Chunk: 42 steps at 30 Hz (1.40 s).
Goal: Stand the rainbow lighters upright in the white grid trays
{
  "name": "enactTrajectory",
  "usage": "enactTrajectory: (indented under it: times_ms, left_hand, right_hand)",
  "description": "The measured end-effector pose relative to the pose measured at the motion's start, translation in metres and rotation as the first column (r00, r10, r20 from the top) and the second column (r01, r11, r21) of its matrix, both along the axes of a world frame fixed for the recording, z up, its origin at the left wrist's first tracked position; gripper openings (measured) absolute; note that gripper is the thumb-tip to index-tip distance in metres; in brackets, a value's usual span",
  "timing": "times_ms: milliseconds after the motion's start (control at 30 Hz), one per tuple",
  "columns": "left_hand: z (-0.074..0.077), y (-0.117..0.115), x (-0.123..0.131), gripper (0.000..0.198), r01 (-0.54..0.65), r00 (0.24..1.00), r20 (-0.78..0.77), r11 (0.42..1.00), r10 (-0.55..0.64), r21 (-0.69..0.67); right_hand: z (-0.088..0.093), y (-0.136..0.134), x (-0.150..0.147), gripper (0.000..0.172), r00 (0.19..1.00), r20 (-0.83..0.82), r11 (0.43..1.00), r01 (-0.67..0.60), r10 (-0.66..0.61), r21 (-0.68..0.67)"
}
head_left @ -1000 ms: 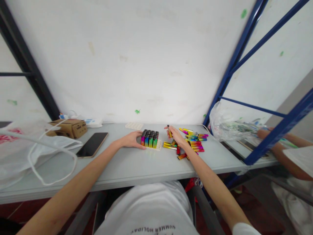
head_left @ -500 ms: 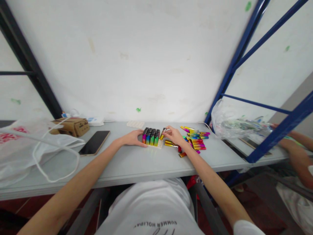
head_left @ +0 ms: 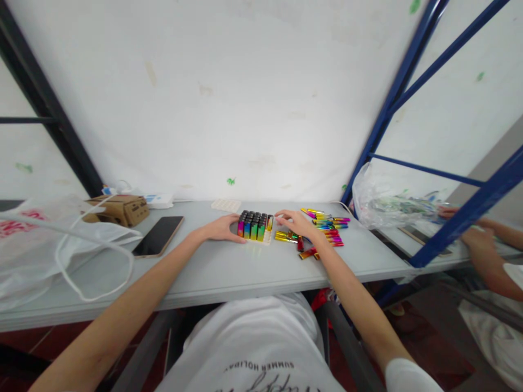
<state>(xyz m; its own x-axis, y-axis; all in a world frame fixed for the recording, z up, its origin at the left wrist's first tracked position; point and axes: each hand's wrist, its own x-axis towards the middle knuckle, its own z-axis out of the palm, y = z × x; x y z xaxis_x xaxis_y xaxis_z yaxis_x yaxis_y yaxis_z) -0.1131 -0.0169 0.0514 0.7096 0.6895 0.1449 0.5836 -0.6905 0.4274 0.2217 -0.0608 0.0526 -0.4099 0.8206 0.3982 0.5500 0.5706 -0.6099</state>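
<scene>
Shiny multicoloured lighters (head_left: 253,227) with black tops stand upright in rows in a white holed tray (head_left: 267,238). My left hand (head_left: 224,227) grips the left end of this block, thumb along the front and fingers behind. At the right end of the rows stands a gold lighter (head_left: 270,223). Just right of it is my right hand (head_left: 296,222), its fingers apart and nothing visible in them. Under and beside my right hand lies a loose pile of lighters (head_left: 333,237) in gold, red, pink and blue. My forearm hides part of the pile.
A second white tray (head_left: 226,205) lies near the wall. On the left are a phone (head_left: 159,236), a cardboard box (head_left: 122,210), and a plastic bag (head_left: 32,245) with a white cable. A blue metal frame (head_left: 378,130) rises on the right; beyond it another person's hands (head_left: 476,237) work near a clear bag.
The gold lighter that my right hand held now stands upright in the tray. My right hand has let go and moved slightly right, fingers opened. My left hand stays on the block.
</scene>
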Motion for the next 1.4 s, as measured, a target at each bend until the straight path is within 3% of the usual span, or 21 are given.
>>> enactTrajectory:
  times_ms: [133,267,467,600,767,1000,1133,1300,1400]
  left_hand:
    - [0.000,0.000,0.000,0.088,-0.020,1.000,-0.019,1.000,0.019,-0.008]
    - [0.000,0.000,0.001,0.091,-0.026,0.999,-0.019,1.000,0.025,-0.018]
    - [-0.001,0.001,0.000,0.087,-0.002,1.000,-0.009,1.000,0.002,-0.020]
    - [0.000,-0.002,0.000,0.089,-0.010,1.000,0.003,1.000,0.010,-0.016]
    - [0.001,-0.003,0.000,0.092,-0.003,1.000,0.013,0.999,0.003,-0.034]
    - [-0.001,-0.002,-0.001,0.091,-0.002,1.000,0.021,0.999,0.003,-0.033]
    - [-0.001,-0.003,-0.001,0.093,-0.012,1.000,0.011,0.999,0.012,-0.036]
    - [-0.001,-0.003,-0.001,0.096,-0.036,0.999,0.000,0.999,0.036,-0.040]
    - [-0.002,-0.002,-0.002,0.096,-0.036,0.999,0.004,0.999,0.036,-0.036]
  right_hand:
    - [0.010,-0.006,0.040,0.026,0.999,0.050,1.000,0.018,-0.017,-0.025]
    - [0.017,-0.016,0.064,0.032,0.995,0.083,0.995,-0.047,0.054,-0.087]
    - [0.016,-0.015,0.048,0.027,0.977,0.107,0.982,-0.181,0.185,-0.043]
    - [0.018,-0.005,0.041,0.019,0.981,0.149,0.992,-0.125,0.123,0.003]
    - [0.016,0.005,0.036,0.034,0.992,-0.071,0.992,0.105,-0.100,0.068]
    - [0.004,0.032,0.022,0.045,0.889,-0.373,0.964,0.240,-0.267,-0.118]
    - [-0.004,0.042,0.018,0.053,0.838,-0.470,0.960,0.223,-0.277,-0.169]
    - [-0.015,0.034,0.003,0.059,0.759,-0.622,0.967,0.041,-0.194,-0.252]
    - [-0.016,0.028,-0.005,0.056,0.761,-0.632,0.974,0.000,-0.147,-0.226]
